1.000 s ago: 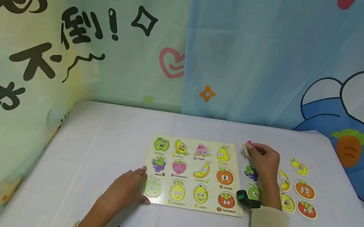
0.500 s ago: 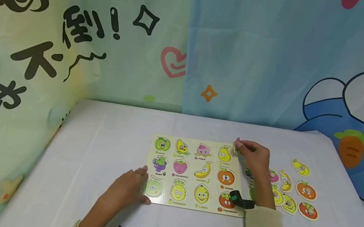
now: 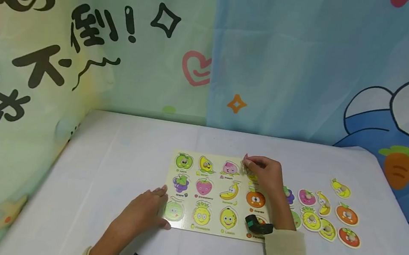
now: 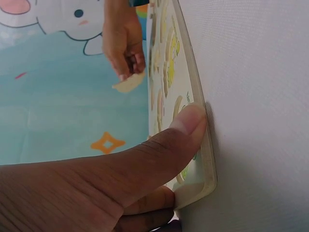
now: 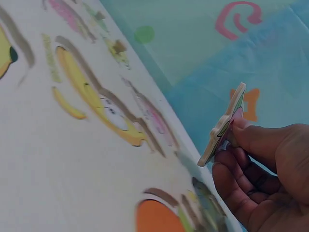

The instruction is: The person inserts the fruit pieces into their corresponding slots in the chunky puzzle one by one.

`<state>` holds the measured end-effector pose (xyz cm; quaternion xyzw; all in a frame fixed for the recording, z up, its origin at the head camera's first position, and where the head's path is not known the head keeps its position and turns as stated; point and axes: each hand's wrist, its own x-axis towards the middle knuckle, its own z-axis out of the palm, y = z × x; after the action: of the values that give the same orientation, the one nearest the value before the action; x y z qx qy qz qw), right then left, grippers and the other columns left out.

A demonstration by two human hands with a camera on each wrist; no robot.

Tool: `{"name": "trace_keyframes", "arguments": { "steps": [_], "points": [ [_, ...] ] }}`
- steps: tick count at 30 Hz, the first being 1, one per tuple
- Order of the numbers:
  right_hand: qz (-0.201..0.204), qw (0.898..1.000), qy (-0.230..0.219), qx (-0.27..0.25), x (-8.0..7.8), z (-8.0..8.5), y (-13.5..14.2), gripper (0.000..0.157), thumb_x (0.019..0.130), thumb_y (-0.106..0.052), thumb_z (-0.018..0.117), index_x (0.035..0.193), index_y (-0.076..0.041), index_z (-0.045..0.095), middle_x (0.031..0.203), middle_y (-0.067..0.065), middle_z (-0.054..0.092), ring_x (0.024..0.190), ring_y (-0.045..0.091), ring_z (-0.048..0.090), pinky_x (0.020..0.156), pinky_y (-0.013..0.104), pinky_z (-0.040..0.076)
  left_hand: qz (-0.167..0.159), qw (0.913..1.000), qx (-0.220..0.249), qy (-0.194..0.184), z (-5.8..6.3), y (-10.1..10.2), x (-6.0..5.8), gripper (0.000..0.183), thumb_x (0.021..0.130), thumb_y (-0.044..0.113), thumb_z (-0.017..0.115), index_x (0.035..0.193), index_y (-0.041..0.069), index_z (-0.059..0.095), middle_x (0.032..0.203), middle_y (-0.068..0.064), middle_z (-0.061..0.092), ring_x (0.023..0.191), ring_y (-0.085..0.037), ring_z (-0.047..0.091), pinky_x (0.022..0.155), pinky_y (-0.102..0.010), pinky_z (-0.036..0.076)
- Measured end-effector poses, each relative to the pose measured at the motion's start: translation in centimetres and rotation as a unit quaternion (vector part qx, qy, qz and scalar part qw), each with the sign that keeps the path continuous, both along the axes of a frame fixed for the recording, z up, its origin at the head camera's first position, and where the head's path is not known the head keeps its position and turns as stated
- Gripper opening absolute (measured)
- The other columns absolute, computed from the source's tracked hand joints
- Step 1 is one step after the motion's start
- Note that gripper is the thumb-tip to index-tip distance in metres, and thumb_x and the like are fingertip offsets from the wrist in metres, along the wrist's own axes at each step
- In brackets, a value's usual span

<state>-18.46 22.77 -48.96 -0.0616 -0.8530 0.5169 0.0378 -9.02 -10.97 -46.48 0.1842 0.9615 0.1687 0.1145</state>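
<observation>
A pale wooden fruit puzzle board [image 3: 215,216] lies on the table, with printed fruit recesses and labels. My left hand [image 3: 143,210] holds its near left corner. In the left wrist view the thumb [image 4: 164,145] presses on the near edge, with fingers bent round the board's side. My right hand [image 3: 266,173] is above the board's far right part, between the peach and pear pictures. Thumb and fingertips pinch a pink and green peach piece [image 5: 222,129], held on edge and clear of the board in the right wrist view. Its face is mostly hidden.
Loose fruit pieces lie right of the board: a strawberry [image 3: 307,197], banana [image 3: 323,204], pear [image 3: 341,188], orange [image 3: 347,215], pineapple [image 3: 311,220], lemon [image 3: 327,230] and persimmon [image 3: 349,238]. Grape [image 3: 289,196] and green [image 3: 296,219] pieces are partly behind the right arm. A printed curtain [image 3: 274,68] hangs behind.
My right hand has carried the peach piece leftward from beside the loose pieces to over the board's far right part. My left hand has stayed at the corner.
</observation>
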Motion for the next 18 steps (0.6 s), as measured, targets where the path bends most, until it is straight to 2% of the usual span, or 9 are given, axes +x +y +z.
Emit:
{"name": "trace_keyframes", "arguments": {
  "steps": [8,12,18],
  "points": [
    [0.027,1.000,-0.010,0.002,-0.2,-0.4,-1.3,0.036,0.090,-0.039,0.070,0.106,-0.007,0.073,0.105,0.010,0.069,0.086,0.023,0.061,0.064,0.023,0.052,0.001,1.0000,-0.004,0.001,-0.3,-0.1,-0.1,0.076,0.058,0.028,0.094,0.122,-0.001,0.064,0.139,-0.015,0.052,0.124,-0.036,0.052,0.101,-0.045,0.045],
    [0.042,0.999,-0.027,0.008,-0.2,-0.4,-1.9,0.034,0.090,-0.037,0.070,0.106,-0.007,0.074,0.106,0.010,0.069,0.087,0.022,0.063,0.067,0.026,0.053,-0.001,1.0000,-0.004,0.003,-0.3,-0.1,-0.1,0.076,0.058,0.027,0.094,0.122,-0.001,0.064,0.139,-0.016,0.052,0.123,-0.036,0.053,0.101,-0.045,0.045],
    [0.048,0.997,-0.032,0.045,-0.1,0.0,-2.1,0.029,0.092,-0.034,0.069,0.105,-0.009,0.073,0.103,0.008,0.069,0.084,0.021,0.062,0.069,0.032,0.053,-0.001,1.0000,-0.005,0.003,-0.1,-0.1,-0.1,0.075,0.058,0.027,0.094,0.121,-0.002,0.065,0.139,-0.016,0.052,0.123,-0.036,0.053,0.101,-0.046,0.045]
  ]
}}
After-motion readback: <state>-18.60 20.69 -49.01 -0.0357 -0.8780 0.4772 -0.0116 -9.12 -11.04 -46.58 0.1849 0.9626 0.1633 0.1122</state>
